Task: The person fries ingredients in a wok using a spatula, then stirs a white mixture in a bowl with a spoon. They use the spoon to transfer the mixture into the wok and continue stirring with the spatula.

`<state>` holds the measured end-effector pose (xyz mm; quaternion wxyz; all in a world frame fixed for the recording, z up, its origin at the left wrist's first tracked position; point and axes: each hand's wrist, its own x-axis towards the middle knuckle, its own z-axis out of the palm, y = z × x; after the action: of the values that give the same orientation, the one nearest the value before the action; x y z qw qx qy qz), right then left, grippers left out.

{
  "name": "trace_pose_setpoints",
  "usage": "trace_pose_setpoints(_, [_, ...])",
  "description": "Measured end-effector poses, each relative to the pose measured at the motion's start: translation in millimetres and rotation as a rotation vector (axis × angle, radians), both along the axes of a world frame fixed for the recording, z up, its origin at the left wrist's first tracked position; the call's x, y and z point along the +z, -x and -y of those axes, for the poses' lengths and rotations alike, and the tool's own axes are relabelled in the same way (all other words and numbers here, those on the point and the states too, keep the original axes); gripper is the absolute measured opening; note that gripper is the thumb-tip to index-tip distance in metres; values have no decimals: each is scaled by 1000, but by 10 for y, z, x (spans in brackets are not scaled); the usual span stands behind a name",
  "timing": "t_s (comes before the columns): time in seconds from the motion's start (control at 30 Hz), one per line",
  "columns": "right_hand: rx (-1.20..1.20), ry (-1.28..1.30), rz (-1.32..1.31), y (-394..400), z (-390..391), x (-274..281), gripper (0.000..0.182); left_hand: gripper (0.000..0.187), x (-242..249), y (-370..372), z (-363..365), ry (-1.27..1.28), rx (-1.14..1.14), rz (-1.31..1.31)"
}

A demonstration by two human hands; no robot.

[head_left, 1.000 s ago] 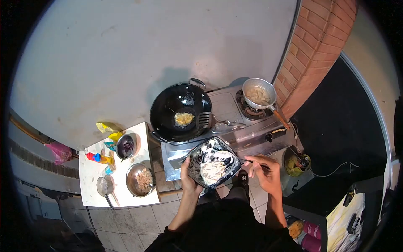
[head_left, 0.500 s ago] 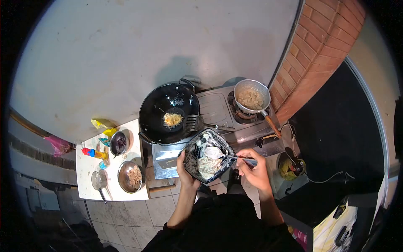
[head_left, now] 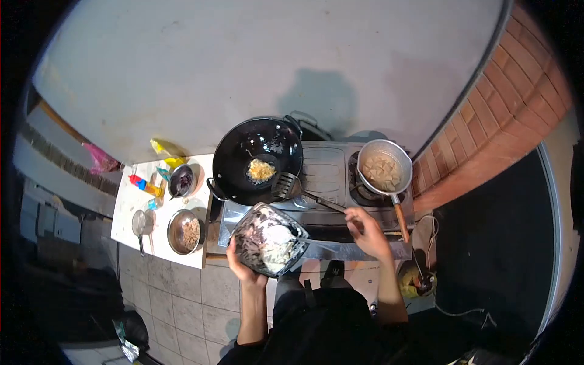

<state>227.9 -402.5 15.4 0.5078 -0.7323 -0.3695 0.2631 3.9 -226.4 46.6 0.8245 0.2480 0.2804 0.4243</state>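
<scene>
My left hand (head_left: 243,271) grips the left side of a black square bowl (head_left: 288,214), which is tilted and smeared inside with a thick white mixture (head_left: 277,252). A spoon (head_left: 322,244) rests in the bowl, its handle sticking out over the right rim. My right hand (head_left: 370,236) is off the spoon, thumb and fingers apart, with fingertips right at the handle end of a slotted spatula (head_left: 328,204). The spatula's head lies over the right rim of a black wok (head_left: 243,137). A golden fried piece of food (head_left: 261,171) sits in oil at the wok's bottom.
On the right burner stands a saucepan (head_left: 400,163) of pale chunks in liquid, its wooden handle pointing toward me. The white table (head_left: 143,234) at left carries a bowl of meat pieces (head_left: 184,232), a bowl of dark food (head_left: 182,181), a strainer (head_left: 140,224) and bottles (head_left: 146,185).
My right hand has let go of the spoon and moved to the spatula's handle end. The bowl has shifted left and tilted. The head view has shifted too.
</scene>
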Motion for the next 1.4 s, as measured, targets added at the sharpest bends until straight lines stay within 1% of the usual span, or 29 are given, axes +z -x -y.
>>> trace_pose_setpoints(0.03, [-49, -7, 116, -52, -169, -231, 33, 56, 44, 48, 38, -10, 34, 28])
trace_pose_setpoints(0.07, [-93, -19, 233, -101, -346, -495, 33, 52, 66, 99, 92, -15, 115, 16])
trace_pose_setpoints(0.1, [-115, 1, 348, -145, -489, -717, 39, 53, 122, 139, 140, -24, 159, -1])
trace_pose_setpoints(0.13, [-95, 18, 457, -191, -619, -857, 43, 53, 153, 195, 188, -31, 205, -22])
trace_pose_setpoints(0.2, [-45, 120, 600, -232, -746, -1031, 44, 53, 124, 332, 263, -38, 305, -52])
trace_pose_setpoints(0.27, [-45, 228, 593, -230, -807, -1114, 42, 53, 76, 447, 301, 25, 408, -105])
trace_pose_setpoints(0.3, [-68, 241, 615, -226, -826, -1155, 36, 53, 82, 470, 311, 26, 412, -97])
trace_pose_setpoints(0.33, [-53, 232, 614, -224, -817, -1179, 36, 53, 74, 509, 312, 21, 429, -99])
trace_pose_setpoints(0.4, [-81, 280, 647, -218, -822, -1179, 30, 53, 43, 566, 284, 62, 438, -88])
trace_pose_setpoints(0.43, [-78, 268, 675, -207, -810, -1133, 23, 52, 44, 574, 267, 49, 440, -73])
trace_pose_setpoints(0.47, [-74, 260, 680, -213, -802, -1129, 23, 52, 54, 577, 241, 46, 447, -67])
trace_pose_setpoints(0.53, [-72, 201, 598, -243, -781, -1084, 20, 51, 75, 569, 187, 38, 426, -68])
trace_pose_setpoints(0.57, [-86, 135, 629, -251, -747, -1050, 17, 51, 56, 568, 145, 39, 422, -64])
trace_pose_setpoints(0.67, [-85, 111, 616, -224, -723, -740, 15, 51, 7, 582, -33, 45, 390, -76])
trace_pose_setpoints(0.73, [-124, 173, 602, -170, -764, -448, 13, 50, 20, 541, -211, 50, 347, -37])
trace_pose_setpoints(0.8, [-107, 86, 563, -137, -821, -289, 14, 51, -17, 536, -438, 22, 266, -4])
trace_pose_setpoints(0.83, [-135, 103, 573, -106, -872, -193, 14, 51, 37, 500, -545, 14, 226, 5])
trace_pose_setpoints(0.9, [-177, 31, 608, -44, -1056, -14, 13, 52, 107, 440, -777, 2, 164, 36])
trace_pose_setpoints(0.93, [-201, 44, 614, -22, -1152, 47, 13, 52, 108, 439, -893, 9, 138, 41])
trace_pose_setpoints(1.0, [-243, 98, 530, 27, -1347, 158, 13, 52, 100, 459, -1113, 40, 146, 45])
trace_pose_setpoints(1.03, [-303, 112, 473, 89, -1463, 235, 18, 51, 125, 469, -1216, 42, 116, 60])
trace_pose_setpoints(1.07, [-321, 122, 478, 106, -1567, 243, 18, 50, 173, 470, -1296, 31, 130, 31])
trace_pose_setpoints(1.13, [-359, 229, 453, 129, -1749, 202, 24, 50, 148, 536, -1486, 17, 67, 69])
trace_pose_setpoints(1.17, [-378, 235, 454, 152, -1842, 201, 24, 50, 132, 578, -1575, -4, 50, 62])
trace_pose_setpoints(1.23, [-385, 300, 240, 189, -1995, 202, 26, 50, 191, 594, -1695, 3, 61, 73])
trace_pose_setpoints(1.27, [-402, 302, 241, 181, -2038, 98, 26, 49, 183, 613, -1751, -16, 64, 86])
trace_pose_setpoints(1.33, [-392, 207, 87, 150, -2144, -189, 23, 49, 118, 665, -1889, 10, 38, 83])
trace_pose_setpoints(1.37, [-401, 206, 91, 152, -2173, -301, 20, 50, 104, 689, -1934, 14, 41, 73])
trace_pose_setpoints(1.4, [-408, 209, 89, 183, -2211, -325, 20, 51, 94, 716, -1971, 20, 46, 60])
